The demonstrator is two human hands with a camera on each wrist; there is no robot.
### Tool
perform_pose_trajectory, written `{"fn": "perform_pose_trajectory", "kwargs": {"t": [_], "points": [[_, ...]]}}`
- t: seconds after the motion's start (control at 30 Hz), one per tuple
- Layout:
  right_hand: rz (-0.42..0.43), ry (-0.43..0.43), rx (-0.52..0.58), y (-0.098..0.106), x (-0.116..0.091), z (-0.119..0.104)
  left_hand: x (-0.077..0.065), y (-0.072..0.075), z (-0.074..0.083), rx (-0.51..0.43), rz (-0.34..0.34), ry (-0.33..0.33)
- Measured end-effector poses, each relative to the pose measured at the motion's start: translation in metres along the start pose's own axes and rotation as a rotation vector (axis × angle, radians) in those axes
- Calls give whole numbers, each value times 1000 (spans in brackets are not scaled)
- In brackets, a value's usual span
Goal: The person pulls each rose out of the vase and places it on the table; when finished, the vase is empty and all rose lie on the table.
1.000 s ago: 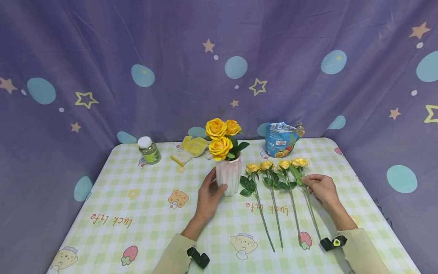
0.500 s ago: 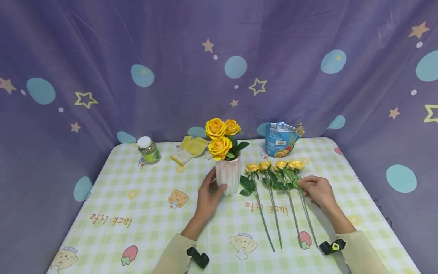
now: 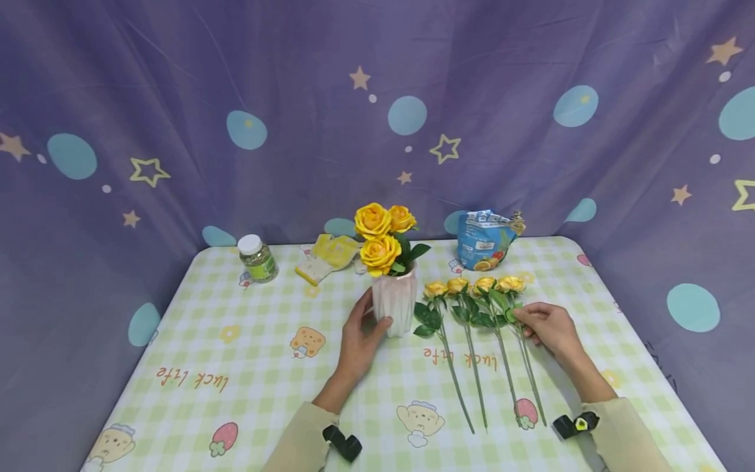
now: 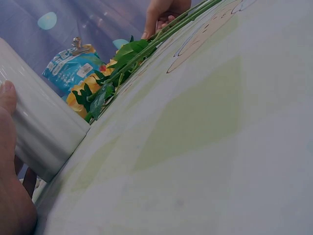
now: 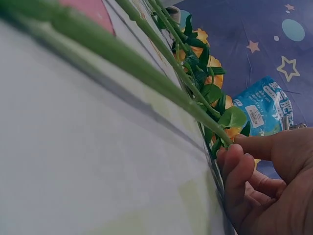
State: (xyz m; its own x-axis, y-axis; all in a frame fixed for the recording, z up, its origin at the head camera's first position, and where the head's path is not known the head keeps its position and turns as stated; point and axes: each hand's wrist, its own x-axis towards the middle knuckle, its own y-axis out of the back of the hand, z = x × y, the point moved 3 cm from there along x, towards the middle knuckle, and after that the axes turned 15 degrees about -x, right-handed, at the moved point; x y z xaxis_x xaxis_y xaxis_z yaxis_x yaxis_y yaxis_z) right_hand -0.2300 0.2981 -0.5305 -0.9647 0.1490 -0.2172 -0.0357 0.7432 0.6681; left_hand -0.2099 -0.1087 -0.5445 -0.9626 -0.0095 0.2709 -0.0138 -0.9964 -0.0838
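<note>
Head view: left hand (image 3: 361,341) is wrapped round the near left side of the white ribbed vase (image 3: 394,305), thumb across its front; vase is upright on the tablecloth (image 3: 265,406), three yellow roses (image 3: 379,254) in it, blooms above the left hand. Right hand (image 3: 554,328) pinches the end rose (image 3: 510,284) between thumb and fingers by the stem near its leaves; right wrist view confirms the pinch. Bloom sits just beyond the fingertips, stem runs back toward the wearer.

Delta vs 1 s ago: end rose has shifted toward the left hand, bloom now right up against its neighbour, stem end over too. Right hand moved slightly the same way. Versus 0.5 s ago, practically no change. Left hand, vase and its roses unmoved. Other three loose roses (image 3: 457,286) lie side by side between the hands, nearly as before.

Text: tablecloth reads "luck life", upside down, once left of the left hand, again under the loose stems between the hands. Blue pouch (image 3: 483,242), beyond the right hand, has white print, a pale sticker and fruit pictures; lettering too small to read. Jar (image 3: 258,262), far left of the left hand, has a green label, illegible.
</note>
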Motion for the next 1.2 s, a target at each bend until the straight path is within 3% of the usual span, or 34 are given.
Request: {"fn": "perform_pose_trajectory", "kwargs": {"t": [0.4, 0.83, 1.2], "points": [[29, 35, -9, 8, -5, 1, 2, 1, -1, 4, 1, -17], [101, 37, -95, 25, -13, -8, 0, -1, 0, 3, 3, 8], [131, 97, 16, 34, -25, -33, 1, -1, 1, -3, 6, 19]]}}
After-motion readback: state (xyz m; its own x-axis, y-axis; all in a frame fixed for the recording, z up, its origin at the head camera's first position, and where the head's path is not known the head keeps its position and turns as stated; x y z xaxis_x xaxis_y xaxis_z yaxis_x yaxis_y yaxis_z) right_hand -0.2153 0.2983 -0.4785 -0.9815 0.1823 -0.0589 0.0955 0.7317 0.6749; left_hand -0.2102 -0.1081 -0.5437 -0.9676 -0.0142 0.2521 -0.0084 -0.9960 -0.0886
